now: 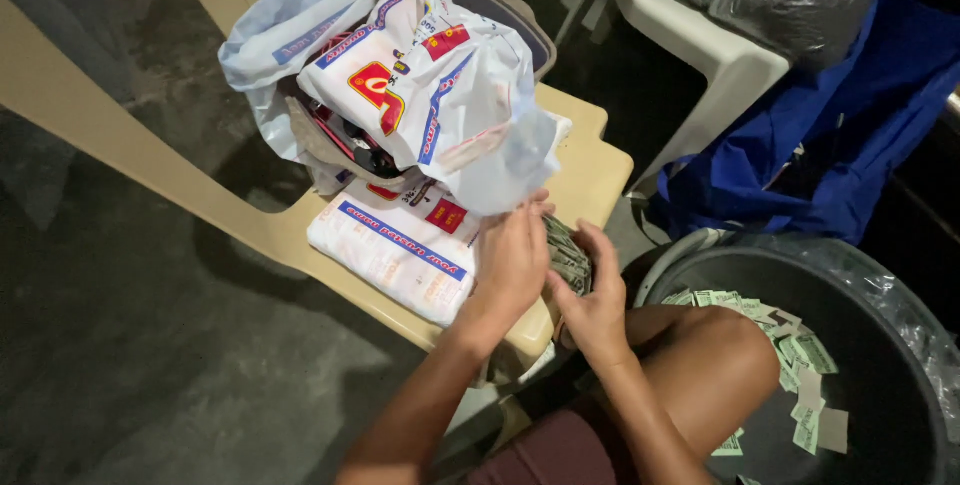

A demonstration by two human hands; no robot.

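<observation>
My left hand (513, 257) and my right hand (597, 297) are together at the front edge of a cream plastic chair seat (590, 180). Between them they hold a thick stack of green paper notes (568, 257), with fingers wrapped around it from both sides. Just beyond the hands stands an open white plastic bag (430, 85) with red and blue print, dark items showing inside it. A flat folded white bag (395, 245) lies on the seat under my left hand.
A dark round basin (880, 345) at the right holds several loose green paper slips (800, 355). My bare knee (710, 355) is beside it. A white chair (720, 55) with a grey plastic sack and blue cloth (830, 145) stands behind. Concrete floor lies at left.
</observation>
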